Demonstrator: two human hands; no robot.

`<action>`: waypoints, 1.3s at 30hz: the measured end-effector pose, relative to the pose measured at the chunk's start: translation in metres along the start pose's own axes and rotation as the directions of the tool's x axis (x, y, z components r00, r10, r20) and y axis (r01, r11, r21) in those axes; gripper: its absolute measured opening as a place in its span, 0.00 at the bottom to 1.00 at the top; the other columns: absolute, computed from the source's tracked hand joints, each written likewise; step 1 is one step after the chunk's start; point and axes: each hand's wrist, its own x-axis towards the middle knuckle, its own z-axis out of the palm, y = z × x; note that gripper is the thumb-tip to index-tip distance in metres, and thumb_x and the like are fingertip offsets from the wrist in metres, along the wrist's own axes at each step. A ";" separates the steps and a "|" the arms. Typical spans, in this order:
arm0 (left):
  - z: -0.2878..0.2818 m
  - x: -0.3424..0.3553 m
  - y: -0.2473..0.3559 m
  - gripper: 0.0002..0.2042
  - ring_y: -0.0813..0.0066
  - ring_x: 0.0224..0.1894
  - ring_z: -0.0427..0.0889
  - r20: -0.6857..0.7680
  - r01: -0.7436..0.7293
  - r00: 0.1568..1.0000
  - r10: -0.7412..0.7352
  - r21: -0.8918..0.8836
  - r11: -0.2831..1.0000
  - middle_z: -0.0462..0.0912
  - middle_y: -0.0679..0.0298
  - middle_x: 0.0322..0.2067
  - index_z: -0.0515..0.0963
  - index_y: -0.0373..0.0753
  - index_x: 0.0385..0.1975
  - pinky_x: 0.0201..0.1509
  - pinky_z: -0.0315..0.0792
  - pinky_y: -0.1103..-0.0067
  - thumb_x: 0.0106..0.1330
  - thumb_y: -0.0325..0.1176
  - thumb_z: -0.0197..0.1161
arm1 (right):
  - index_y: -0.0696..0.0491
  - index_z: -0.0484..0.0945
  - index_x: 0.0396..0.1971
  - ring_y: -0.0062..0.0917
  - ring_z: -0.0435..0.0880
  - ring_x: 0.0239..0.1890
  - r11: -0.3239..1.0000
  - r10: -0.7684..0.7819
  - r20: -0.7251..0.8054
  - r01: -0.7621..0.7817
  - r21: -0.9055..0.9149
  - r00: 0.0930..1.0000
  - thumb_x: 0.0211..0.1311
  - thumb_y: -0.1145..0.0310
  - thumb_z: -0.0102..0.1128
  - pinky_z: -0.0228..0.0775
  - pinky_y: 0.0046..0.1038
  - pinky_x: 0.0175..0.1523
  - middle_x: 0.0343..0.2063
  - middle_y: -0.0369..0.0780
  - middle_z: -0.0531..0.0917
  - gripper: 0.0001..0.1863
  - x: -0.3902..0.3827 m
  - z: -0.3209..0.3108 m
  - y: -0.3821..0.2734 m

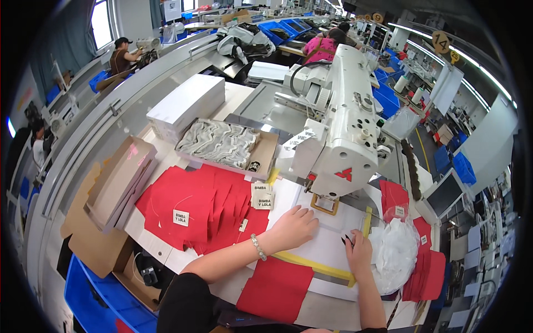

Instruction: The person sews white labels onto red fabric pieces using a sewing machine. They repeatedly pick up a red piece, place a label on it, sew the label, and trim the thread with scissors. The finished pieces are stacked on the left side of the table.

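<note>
My left hand (pixel 293 226) rests on a white sheet (pixel 287 191) below the sewing machine head (pixel 344 150), fingers loosely bent and slightly apart, holding nothing. My right hand (pixel 358 252) is curled at the sheet's right side around a small dark pointed item (pixel 347 241), too small to name. A tan frame (pixel 325 212) lies under the needle area. Yellow tape (pixel 308 262) edges the sheet. Red fabric pieces with printed labels (pixel 186 197) are piled at left, beside loose cream labels (pixel 262 196). A red piece (pixel 275 291) lies below my left wrist.
A box of grey bundled material (pixel 216 144), a white box (pixel 186 105) and empty cartons (pixel 116 183) stand left. Crumpled white plastic (pixel 391 258) and red stacks (pixel 427 275) sit right, near a monitor (pixel 444 194). A blue bin (pixel 83 294) is lower left. Co-workers (pixel 325 47) sit farther back.
</note>
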 end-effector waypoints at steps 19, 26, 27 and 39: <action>-0.031 -0.035 -0.046 0.18 0.61 0.55 0.76 -0.105 0.116 0.989 -0.108 0.071 0.991 0.79 0.57 0.51 0.79 0.38 0.45 0.62 0.67 0.67 0.55 0.36 0.70 | 0.52 0.77 0.46 0.30 0.79 0.27 0.940 -0.031 -0.124 -0.013 -0.340 0.992 0.61 0.75 0.55 0.64 0.35 0.34 0.26 0.37 0.80 0.13 0.001 -0.006 0.016; -0.055 -0.042 -0.083 0.10 0.63 0.42 0.79 -0.114 0.302 0.949 -0.296 0.044 0.952 0.81 0.62 0.36 0.82 0.40 0.36 0.50 0.71 0.70 0.53 0.28 0.69 | 0.50 0.78 0.44 0.27 0.78 0.29 0.922 -0.057 -0.111 0.009 -0.387 0.992 0.58 0.75 0.57 0.64 0.32 0.37 0.28 0.35 0.79 0.13 0.003 -0.005 0.015; -0.057 -0.043 -0.078 0.11 0.63 0.41 0.79 -0.088 0.298 0.952 -0.293 0.051 0.953 0.80 0.61 0.35 0.82 0.40 0.37 0.49 0.71 0.70 0.53 0.29 0.69 | 0.50 0.78 0.43 0.27 0.78 0.31 0.918 -0.056 -0.104 0.010 -0.396 0.993 0.57 0.75 0.58 0.64 0.32 0.38 0.29 0.35 0.79 0.13 0.004 -0.008 0.012; -0.025 -0.081 0.025 0.11 0.71 0.43 0.75 0.224 0.041 0.974 0.041 -0.349 0.936 0.76 0.68 0.37 0.81 0.45 0.38 0.49 0.65 0.74 0.55 0.34 0.70 | 0.46 0.82 0.38 0.26 0.76 0.38 0.985 -0.133 0.001 0.132 0.111 0.991 0.49 0.72 0.69 0.60 0.33 0.46 0.34 0.32 0.78 0.14 -0.013 -0.027 -0.060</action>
